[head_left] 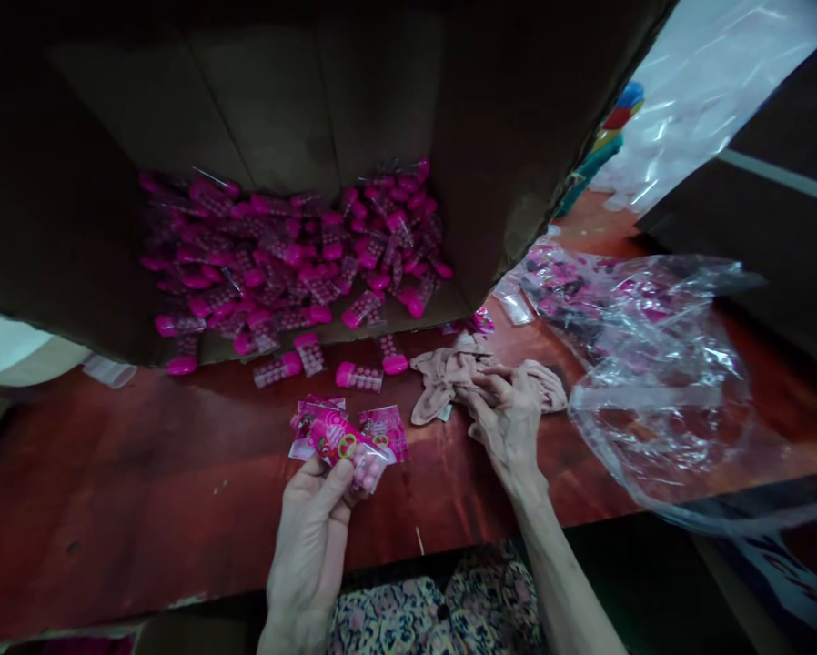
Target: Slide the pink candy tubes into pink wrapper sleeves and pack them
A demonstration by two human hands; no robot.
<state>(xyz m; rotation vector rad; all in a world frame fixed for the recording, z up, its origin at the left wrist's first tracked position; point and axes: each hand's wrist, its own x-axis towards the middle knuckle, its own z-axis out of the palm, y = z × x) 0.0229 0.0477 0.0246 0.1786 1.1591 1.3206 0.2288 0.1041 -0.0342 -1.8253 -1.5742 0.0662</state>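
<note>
The bottle (348,448) was gripped in the left hand (311,518), above the bench (142,473), inward of its front edge. Its clear end, containing pink balls (368,468), pointed rightward and toward that edge; its long axis ran oblique to it. The right hand (510,428) touched a crumpled cloth (439,387); whether it gripped could not be told. Farther back, a cardboard box (388,100) contained many pink-capped bottles (299,264). Toward the bench's right end, a clear bag (660,391) contained pink items (579,287).
</note>
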